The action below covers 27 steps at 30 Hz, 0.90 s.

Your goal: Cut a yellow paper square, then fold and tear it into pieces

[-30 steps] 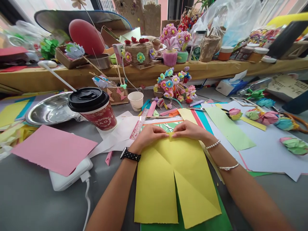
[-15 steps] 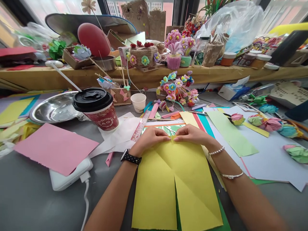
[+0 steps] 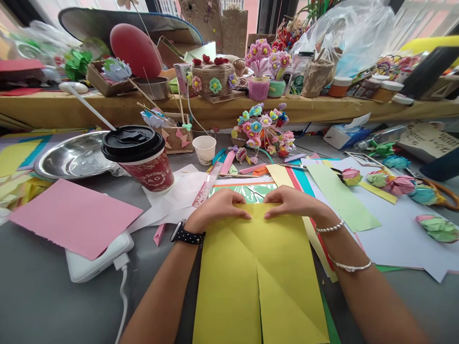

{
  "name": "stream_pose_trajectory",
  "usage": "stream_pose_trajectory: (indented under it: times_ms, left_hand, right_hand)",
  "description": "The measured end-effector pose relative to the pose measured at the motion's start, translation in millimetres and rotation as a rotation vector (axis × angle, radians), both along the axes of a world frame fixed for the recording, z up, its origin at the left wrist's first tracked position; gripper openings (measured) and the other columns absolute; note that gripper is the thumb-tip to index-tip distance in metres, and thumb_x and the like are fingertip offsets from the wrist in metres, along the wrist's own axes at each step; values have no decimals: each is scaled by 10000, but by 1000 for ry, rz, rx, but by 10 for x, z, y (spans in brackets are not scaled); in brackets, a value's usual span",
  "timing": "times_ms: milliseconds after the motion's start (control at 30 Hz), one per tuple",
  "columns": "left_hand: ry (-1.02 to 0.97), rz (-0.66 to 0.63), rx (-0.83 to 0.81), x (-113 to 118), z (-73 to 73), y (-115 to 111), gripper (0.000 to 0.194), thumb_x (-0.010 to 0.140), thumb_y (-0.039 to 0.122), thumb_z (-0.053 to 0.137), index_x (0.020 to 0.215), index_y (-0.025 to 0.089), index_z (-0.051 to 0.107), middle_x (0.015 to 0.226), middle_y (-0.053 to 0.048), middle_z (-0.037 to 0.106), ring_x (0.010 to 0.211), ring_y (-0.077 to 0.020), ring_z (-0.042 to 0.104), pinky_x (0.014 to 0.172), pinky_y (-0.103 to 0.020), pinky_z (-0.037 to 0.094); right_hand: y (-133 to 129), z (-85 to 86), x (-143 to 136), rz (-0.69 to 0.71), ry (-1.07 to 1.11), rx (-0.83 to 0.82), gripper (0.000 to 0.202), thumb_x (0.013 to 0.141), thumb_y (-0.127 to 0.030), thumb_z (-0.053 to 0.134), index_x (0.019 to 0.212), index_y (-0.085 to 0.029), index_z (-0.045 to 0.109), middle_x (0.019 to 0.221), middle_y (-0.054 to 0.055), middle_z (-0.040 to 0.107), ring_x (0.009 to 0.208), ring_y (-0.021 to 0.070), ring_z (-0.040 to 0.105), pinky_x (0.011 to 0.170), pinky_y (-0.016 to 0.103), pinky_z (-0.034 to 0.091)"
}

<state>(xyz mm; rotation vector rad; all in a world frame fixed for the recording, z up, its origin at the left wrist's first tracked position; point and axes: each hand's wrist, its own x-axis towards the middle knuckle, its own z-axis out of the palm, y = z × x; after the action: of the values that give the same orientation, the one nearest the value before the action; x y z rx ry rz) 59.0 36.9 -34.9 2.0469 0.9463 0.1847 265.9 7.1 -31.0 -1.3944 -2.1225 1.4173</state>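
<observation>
A sheet of yellow paper faces me, with diagonal creases and a slit running from its middle down to the lower edge. My left hand pinches the far edge, thumb on the near face and fingers behind. Just across from it, my right hand grips the same edge in the same way, its thumb a short gap from the left thumb. Below the yellow sheet, green paper shows at the right side. Beyond the hands lies a shiny green-and-clear wrapped sheet. The fingertips behind the paper are mostly hidden.
To the left stand a lidded coffee cup and a metal dish, with pink paper over a white charger. A small paper cup stands behind. Paper flowers and paper sheets lie right.
My thumbs have moved apart along the far edge, which now lies flatter between them. The slit in the yellow paper has narrowed. The view has shifted slightly.
</observation>
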Motion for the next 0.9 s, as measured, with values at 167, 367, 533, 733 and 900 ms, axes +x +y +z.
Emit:
stream_pose_trajectory:
  times_ms: [167,367,533,733,900]
  left_hand:
    - [8,6,-19,-21,-22,-7,281,605,422,630,568,149,574,493,63,419,491,-86,359,425,-193,216]
    - [12,20,2,-19,-27,-12,300,616,447,612,584,152,570,517,50,448,518,-99,397,438,-193,224]
    - [26,5,21,-8,-43,-7,307,617,455,603,599,149,590,522,45,473,517,-103,418,441,-195,241]
    - [63,-14,108,-18,-71,4,318,642,473,573,617,157,601,540,38,523,532,-117,471,442,-195,278]
    - [109,21,302,13,21,-64,234,673,405,579,723,180,622,686,6,636,662,-163,561,578,-232,388]
  right_hand:
    - [-7,-11,22,-5,-18,-45,247,623,-396,650,612,-162,570,530,-43,448,503,100,411,427,211,268]
    - [9,-67,40,-22,22,-120,281,629,-423,640,604,-160,544,529,-47,427,493,95,427,424,205,290]
    - [22,-86,50,-33,31,-149,285,607,-423,655,598,-159,548,519,-49,422,475,89,413,413,204,283]
    - [13,-57,46,-54,32,-138,237,608,-375,652,572,-169,541,527,-46,446,474,86,406,412,202,278]
    - [12,-45,24,-69,-6,-69,203,620,-366,627,630,-171,572,548,-41,473,484,94,411,429,213,282]
